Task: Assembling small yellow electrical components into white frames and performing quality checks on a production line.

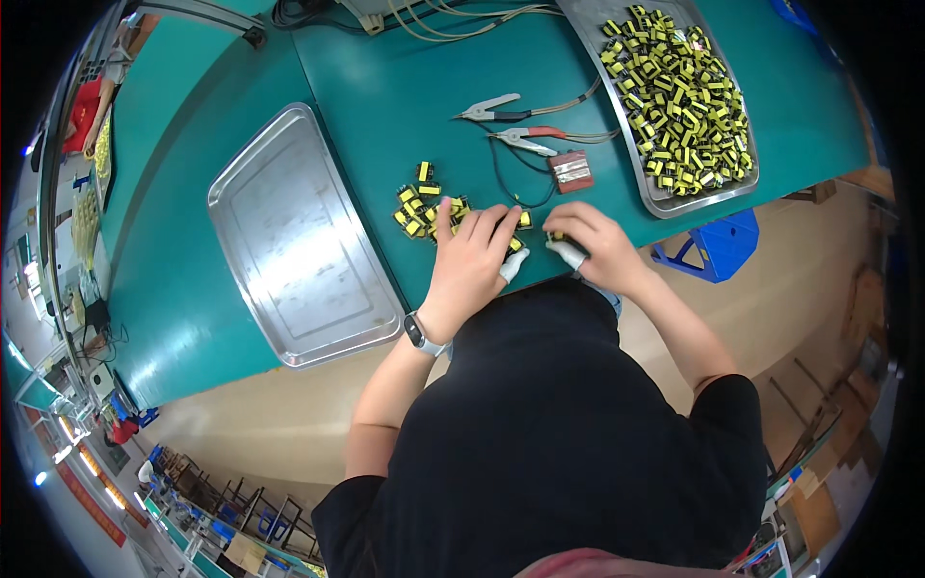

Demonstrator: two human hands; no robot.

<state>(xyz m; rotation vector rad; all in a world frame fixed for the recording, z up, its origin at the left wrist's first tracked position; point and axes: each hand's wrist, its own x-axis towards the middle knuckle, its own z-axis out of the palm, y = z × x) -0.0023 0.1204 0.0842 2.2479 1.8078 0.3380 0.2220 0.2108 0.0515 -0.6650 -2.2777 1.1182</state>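
Note:
Several small yellow-and-black wound components, which look like transformers point(412, 214), lie in a loose pile on the green table in front of me. My left hand point(472, 246) rests over the pile's right side with its fingers spread. A transformer point(515, 245) sits in the gap between its thumb and index finger, and another point(525, 220) is by the index fingertip. Close by on the right, my right hand point(590, 243) pinches a transformer point(558, 236), mostly hidden by the fingers. White coverings wrap both thumbs.
An empty metal tray point(303, 241) stands at the left. On the right, another metal tray point(658, 204) holds a heap of transformers. Beyond my hands lie clip leads point(520, 135) with cables and a small reddish-brown block point(573, 171). A blue stool point(718, 246) stands below the table's right edge.

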